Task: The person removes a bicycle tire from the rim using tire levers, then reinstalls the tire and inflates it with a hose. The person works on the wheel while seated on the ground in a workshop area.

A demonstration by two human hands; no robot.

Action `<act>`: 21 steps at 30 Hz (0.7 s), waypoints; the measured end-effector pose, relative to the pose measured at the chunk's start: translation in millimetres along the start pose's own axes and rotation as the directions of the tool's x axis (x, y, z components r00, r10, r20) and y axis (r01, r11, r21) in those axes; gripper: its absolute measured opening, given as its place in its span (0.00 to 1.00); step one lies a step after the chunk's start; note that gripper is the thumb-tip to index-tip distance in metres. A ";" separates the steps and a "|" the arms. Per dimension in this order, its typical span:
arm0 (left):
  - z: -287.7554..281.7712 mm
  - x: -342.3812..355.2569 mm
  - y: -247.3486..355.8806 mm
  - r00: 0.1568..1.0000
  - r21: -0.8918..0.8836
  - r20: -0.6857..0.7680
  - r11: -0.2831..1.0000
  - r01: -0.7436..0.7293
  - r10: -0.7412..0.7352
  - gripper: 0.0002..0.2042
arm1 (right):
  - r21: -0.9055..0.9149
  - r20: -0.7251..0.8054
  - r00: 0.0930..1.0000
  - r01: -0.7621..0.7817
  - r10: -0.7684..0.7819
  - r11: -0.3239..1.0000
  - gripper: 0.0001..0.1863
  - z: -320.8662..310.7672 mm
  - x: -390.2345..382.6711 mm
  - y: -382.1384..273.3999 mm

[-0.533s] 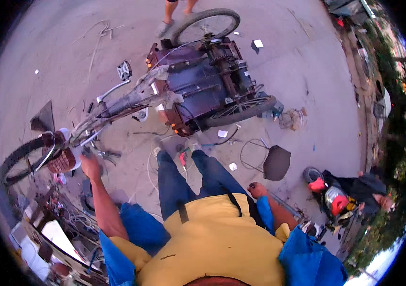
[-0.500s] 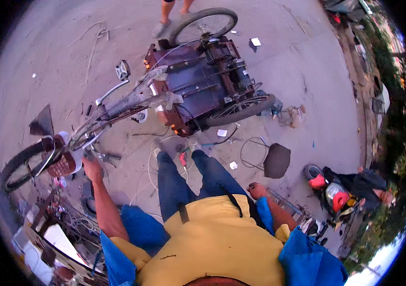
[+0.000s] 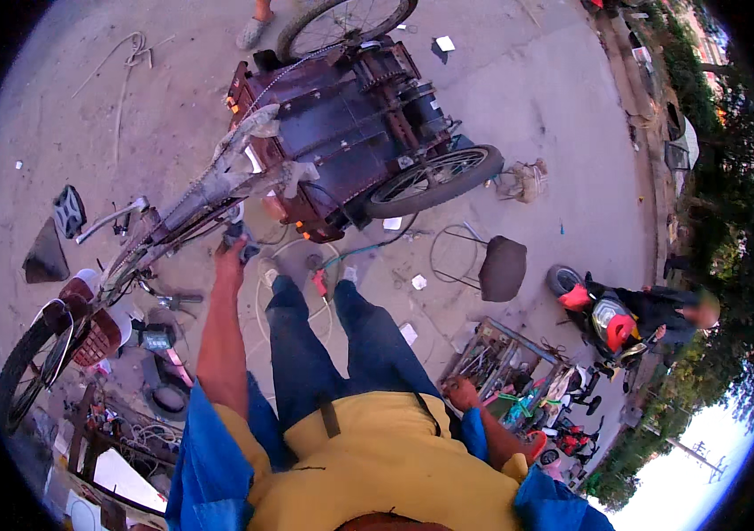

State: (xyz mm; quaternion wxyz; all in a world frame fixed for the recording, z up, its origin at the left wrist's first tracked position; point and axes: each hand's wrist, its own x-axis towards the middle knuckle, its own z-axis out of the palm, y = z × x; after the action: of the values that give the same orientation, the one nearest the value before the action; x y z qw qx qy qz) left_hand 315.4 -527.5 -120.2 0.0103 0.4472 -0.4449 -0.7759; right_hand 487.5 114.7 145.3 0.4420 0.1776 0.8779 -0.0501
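A cargo tricycle (image 3: 333,133) lies overturned in front of me, its dark underside and wheels showing. My left hand (image 3: 230,251) reaches forward, fingers closed around the near pedal (image 3: 237,234) beside the frame. On the far side, the other pedal (image 3: 69,211) sits at the end of a silver crank arm (image 3: 111,219). The chain (image 3: 284,84) runs toward the rear axle. My right hand (image 3: 461,393) hangs low near my right hip with fingers curled; what it holds, if anything, is hidden.
The front wheel (image 3: 7,372) and basket (image 3: 98,339) are at left. A dark seat-like pad (image 3: 503,268), a wire loop (image 3: 448,257) and a red-handled tool (image 3: 319,283) lie on the ground. A tool tray (image 3: 501,354) stands right. A person (image 3: 660,310) is beside a motorcycle (image 3: 607,319).
My left hand has gone from near the handlebar to the near pedal. The crank has turned, swinging the far pedal toward the front wheel. The view has shifted.
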 end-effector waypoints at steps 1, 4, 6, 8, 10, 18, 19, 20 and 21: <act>10.2 2.3 -0.5 0.998 -0.068 0.046 0.997 -0.029 0.032 0.19 | 0.019 -0.003 1.000 -0.008 0.008 1.000 0.21 0.8 5.9 -0.1; 58.3 -41.3 38.3 0.995 -0.100 0.094 0.995 0.000 0.010 0.21 | 0.120 0.127 0.989 0.054 -0.069 0.991 0.23 10.1 19.8 3.3; 83.2 -68.1 56.2 0.992 0.067 -0.094 0.995 -0.075 0.081 0.19 | 0.091 0.037 0.989 0.143 -0.146 0.986 0.23 7.6 27.6 -0.2; 84.1 -70.5 51.6 0.961 0.259 -0.201 0.957 -0.133 0.188 0.18 | -0.087 -0.092 0.861 0.493 -0.500 0.865 0.24 20.5 57.3 36.4; 65.2 -39.0 23.0 0.936 0.381 -0.194 0.901 -0.205 0.295 0.19 | 0.092 0.021 0.986 0.163 -0.166 0.982 0.23 -13.3 47.7 -7.4; -61.0 42.1 -68.0 0.860 0.816 -0.215 0.569 -0.102 0.462 0.22 | 0.275 0.042 0.999 -0.024 0.013 0.961 0.27 -30.9 53.0 10.4; -125.9 53.1 -87.1 0.819 0.892 -0.138 0.429 -0.142 0.557 0.22 | 0.273 0.033 0.999 0.007 -0.017 0.962 0.27 -26.5 67.2 23.2; -163.2 54.1 -83.9 0.869 0.808 -0.190 0.576 -0.126 0.457 0.23 | 0.280 0.020 0.999 0.028 -0.035 0.960 0.27 -17.6 74.7 32.2; -188.4 41.4 -63.4 0.812 0.820 -0.193 0.545 -0.174 0.550 0.24 | 0.144 0.012 0.995 0.096 -0.099 0.985 0.26 -26.2 58.8 -6.5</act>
State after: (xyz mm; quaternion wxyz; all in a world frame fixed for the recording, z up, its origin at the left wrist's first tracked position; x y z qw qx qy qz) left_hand 447.3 -634.6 -231.5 0.0812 0.4611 -0.8026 -0.3697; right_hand 433.2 130.8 114.0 0.4336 0.1653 0.8753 -0.1361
